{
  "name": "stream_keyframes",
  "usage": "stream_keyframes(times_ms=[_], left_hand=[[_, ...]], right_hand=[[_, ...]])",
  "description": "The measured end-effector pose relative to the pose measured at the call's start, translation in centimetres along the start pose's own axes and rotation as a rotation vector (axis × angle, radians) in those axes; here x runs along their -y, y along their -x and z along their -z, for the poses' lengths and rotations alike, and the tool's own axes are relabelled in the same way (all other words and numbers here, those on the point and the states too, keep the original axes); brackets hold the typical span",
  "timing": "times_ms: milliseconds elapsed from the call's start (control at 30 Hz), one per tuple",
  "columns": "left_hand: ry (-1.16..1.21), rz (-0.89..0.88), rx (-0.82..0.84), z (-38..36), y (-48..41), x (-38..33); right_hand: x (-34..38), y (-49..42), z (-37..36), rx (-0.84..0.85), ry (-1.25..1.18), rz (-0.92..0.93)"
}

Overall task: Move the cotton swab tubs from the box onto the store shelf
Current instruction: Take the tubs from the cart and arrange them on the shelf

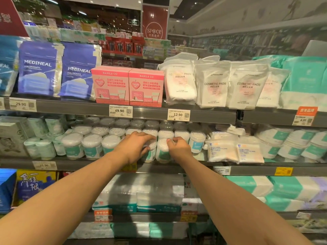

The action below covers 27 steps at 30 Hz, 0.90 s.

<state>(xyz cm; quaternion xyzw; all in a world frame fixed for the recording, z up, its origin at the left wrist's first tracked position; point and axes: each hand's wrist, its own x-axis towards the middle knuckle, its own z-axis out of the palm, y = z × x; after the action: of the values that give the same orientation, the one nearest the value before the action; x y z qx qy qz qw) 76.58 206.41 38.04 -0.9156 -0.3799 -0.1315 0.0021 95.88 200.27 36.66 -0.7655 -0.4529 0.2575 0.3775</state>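
While the left hand (136,147) grips one tub (150,153), the right hand (178,147) grips its neighbour (161,152).

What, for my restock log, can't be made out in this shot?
1. The box: outside the head view entirely.
2. Left tub: label mostly covered by the left hand gripping it.
3. Right tub: lid partly covered by the right hand holding it.
4. Back-row tubs: blurred and shadowed under the shelf edge; uncountable.
5. Yellow price tag: partly hidden by the left forearm.
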Motion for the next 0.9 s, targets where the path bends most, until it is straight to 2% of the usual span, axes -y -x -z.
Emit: stream_keyframes(times_ms=[100,233,433,533,633,800,900], left_hand=[[-0.041,-0.085,0.023,-0.2,-0.3,-0.4],[0.033,-0.075,-0.029,-0.5,-0.4,-0.4],[0.267,-0.102,-0.080,0.2,-1.0,-3.0],[0.362,-0.141,-0.056,-0.8,-1.3,-6.0],[0.475,-0.202,0.025,-2.6,-0.9,-10.6],[0.610,-0.278,0.275,-7.4,2.4,-18.9],[0.653,-0.384,0.406,-10.0,6.2,-26.0]], right_hand=[[0.2,0.7,-0.4,-0.046,-0.001,-0.036],[0.3,1.2,-0.5,-0.083,0.062,-0.029],[-0.6,3.7,0.1,-0.348,0.016,-0.113],[-2.8,6.4,1.0,-0.403,0.001,-0.209],[-6.4,10.4,2.7,-0.472,0.039,-0.332],[-13.9,18.8,6.0,-0.540,0.070,-0.518],[-18.4,25.4,8.6,-0.558,0.065,-0.634]])
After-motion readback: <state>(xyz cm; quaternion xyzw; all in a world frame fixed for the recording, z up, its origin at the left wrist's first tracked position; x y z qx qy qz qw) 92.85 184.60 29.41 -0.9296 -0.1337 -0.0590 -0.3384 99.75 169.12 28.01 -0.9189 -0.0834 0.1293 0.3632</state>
